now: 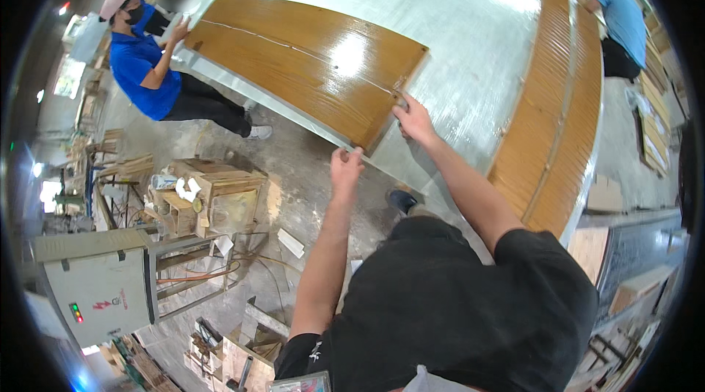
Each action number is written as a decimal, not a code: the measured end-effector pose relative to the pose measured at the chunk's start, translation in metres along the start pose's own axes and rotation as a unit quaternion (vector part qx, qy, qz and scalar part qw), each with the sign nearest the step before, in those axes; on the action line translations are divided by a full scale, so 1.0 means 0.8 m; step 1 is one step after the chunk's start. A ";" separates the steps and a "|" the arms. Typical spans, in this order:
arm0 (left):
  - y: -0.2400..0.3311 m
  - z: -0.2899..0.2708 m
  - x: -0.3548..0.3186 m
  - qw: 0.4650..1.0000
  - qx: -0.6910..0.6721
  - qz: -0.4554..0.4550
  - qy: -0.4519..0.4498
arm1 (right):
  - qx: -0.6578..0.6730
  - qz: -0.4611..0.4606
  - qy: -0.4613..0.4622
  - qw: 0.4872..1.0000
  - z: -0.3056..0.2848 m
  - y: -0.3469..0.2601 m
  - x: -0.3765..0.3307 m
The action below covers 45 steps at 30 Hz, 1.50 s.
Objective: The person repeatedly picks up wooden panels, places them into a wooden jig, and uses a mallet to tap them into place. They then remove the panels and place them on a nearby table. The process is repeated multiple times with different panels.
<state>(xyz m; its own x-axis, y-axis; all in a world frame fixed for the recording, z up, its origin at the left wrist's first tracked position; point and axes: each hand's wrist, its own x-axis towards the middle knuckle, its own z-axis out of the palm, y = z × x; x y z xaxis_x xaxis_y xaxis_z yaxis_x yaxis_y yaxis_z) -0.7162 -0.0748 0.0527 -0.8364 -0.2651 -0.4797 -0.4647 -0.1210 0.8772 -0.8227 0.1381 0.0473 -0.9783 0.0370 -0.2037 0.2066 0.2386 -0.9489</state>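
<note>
Both hands at the near end of the wooden panel (308,62).
The left hand (345,169) gripped the panel's near corner; the right hand (413,120) closed on its end edge, the panel extending away from both.

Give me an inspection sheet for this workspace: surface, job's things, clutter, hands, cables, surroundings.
Surface: large pale table, glossy, with glare.
Job's things: brown wood panel lying flat on the table, a thin line running along its length; a co-worker in a blue shirt is at its far end.
Clutter: wooden crates and scrap pieces on the floor at left.
Hands: left hand at the panel's near edge; right hand on its near corner. Whether either grips the panel cannot be told.
Cables: thin cords on the floor near the grey cabinet.
Surroundings: stacked brown panels at right; a second person in blue beyond.
</note>
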 end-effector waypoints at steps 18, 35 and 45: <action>-0.047 -0.067 0.008 0.744 -0.629 0.047 0.223 | -0.144 -0.219 -0.353 0.898 0.088 -0.003 -0.081; -0.074 -0.119 -0.704 0.692 -0.442 0.107 0.561 | 0.458 0.376 -0.503 0.629 0.366 -0.115 -0.166; -0.163 0.160 -0.975 0.421 -0.435 0.208 0.768 | 0.189 0.400 -0.716 0.541 0.291 -0.077 -0.584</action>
<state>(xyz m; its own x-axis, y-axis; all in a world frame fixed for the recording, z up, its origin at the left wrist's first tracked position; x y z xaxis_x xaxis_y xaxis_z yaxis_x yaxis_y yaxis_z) -0.0405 0.2699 0.3100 0.6929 -0.6615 -0.2870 0.4716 0.1147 0.8743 -0.3753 -0.1194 0.1446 0.3827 -0.8715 -0.3066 0.8082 0.4766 -0.3458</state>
